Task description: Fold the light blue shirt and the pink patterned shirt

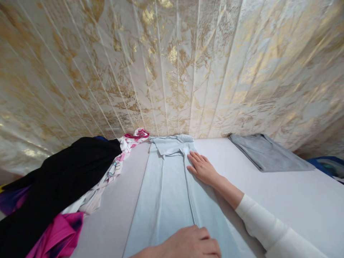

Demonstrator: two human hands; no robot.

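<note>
A light blue garment (pixel 174 186) lies lengthwise on the white surface, with long creases or layered edges running down its middle and a bunched part at the far end. My right hand (pixel 202 168) rests flat on its right side near that end, fingers stretched out and slightly apart. Low in the view, my left hand (pixel 188 243) is over the near part of the same garment. Its fingers point right and bend a little, seemingly lying on the cloth; the bottom edge of the picture cuts off part of this hand.
On the left is a heap of clothes, with a black garment (pixel 80 168) on top and a bright pink piece (pixel 57 234) below. A folded grey garment (pixel 268 152) lies at the far right, with a blue item (pixel 324 165) beyond it. A gold-patterned curtain (pixel 172 71) hangs behind the white surface (pixel 282 200).
</note>
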